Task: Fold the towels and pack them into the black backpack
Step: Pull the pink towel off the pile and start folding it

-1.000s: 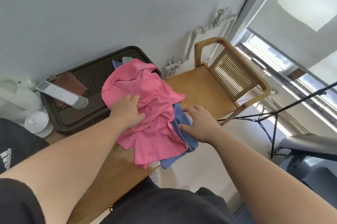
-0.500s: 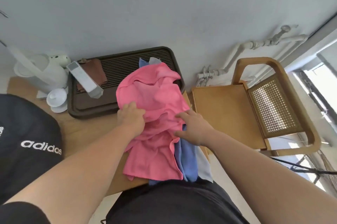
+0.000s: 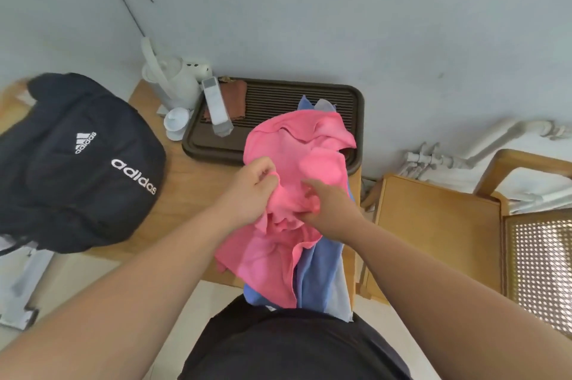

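A crumpled pink towel [image 3: 312, 144] lies on top of a pile at the right end of the wooden table [image 3: 198, 187]. Under it a blue towel [image 3: 318, 274] and a pale grey towel [image 3: 342, 293] hang over the table's front edge. My left hand [image 3: 253, 190] grips a bunch of the pink towel at its left side. My right hand [image 3: 328, 206] pinches the pink cloth close beside it. The black backpack [image 3: 77, 163] with white lettering lies on the table's left end, apart from both hands.
A dark brown slatted tray [image 3: 278, 101] sits at the back against the wall, holding a white remote [image 3: 216, 107] and a brown cloth [image 3: 235, 97]. A white kettle [image 3: 173, 82] and a cup [image 3: 176, 122] stand left of it. A wooden chair [image 3: 439, 231] is at the right.
The view has swung left, bringing the whole backpack into sight. My right hand moved from the blue towel onto the pink towel, and both hands now bunch the pink cloth between them.
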Tool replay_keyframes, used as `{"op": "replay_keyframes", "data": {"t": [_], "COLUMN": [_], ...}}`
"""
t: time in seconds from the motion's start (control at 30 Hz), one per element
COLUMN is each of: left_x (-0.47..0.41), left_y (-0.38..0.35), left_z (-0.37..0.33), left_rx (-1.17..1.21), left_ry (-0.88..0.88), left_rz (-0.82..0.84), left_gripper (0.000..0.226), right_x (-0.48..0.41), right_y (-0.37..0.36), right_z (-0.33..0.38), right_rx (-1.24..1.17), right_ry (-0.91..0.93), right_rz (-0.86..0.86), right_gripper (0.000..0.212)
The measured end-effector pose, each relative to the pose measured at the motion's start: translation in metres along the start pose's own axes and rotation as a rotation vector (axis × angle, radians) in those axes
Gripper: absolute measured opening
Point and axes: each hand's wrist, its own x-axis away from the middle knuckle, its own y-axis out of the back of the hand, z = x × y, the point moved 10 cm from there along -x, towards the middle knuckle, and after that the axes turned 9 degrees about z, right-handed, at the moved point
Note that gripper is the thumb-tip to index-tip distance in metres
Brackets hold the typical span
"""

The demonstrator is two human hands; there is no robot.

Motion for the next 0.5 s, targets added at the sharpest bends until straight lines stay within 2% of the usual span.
{"op": "replay_keyframes", "data": {"t": [0.1, 0.27, 0.4, 0.5], "left_x": [0.014, 0.031, 0.038, 0.039], "left_y": [0.021, 0.053, 0.081, 0.104], "left_z": [-0.019, -0.034, -0.024, 0.003], "left_rx": [0.092, 0.151, 0.181, 0.069], "left_ry": [-0.055, -0.101, -0.098, -0.054], "left_rz": [-0.064, -0.067, -0.062, -0.068], "left_gripper": [0.017, 0.018, 0.023, 0.021], "right_x": [0.001, 0.013, 0.02, 0.021], "right_y": [-0.011, -0.023, -0.03, -0.031], "right_z": [0.008, 0.009, 0.012, 0.018], "right_rx": [0.05, 0.118, 0.202, 0.08], "right_ry": [0.014, -0.013, -0.063, -0.155], "right_rz": [0.082, 0.137, 0.128, 0.004], "right_gripper": [0.032, 0.008, 0.021, 0.026]}}
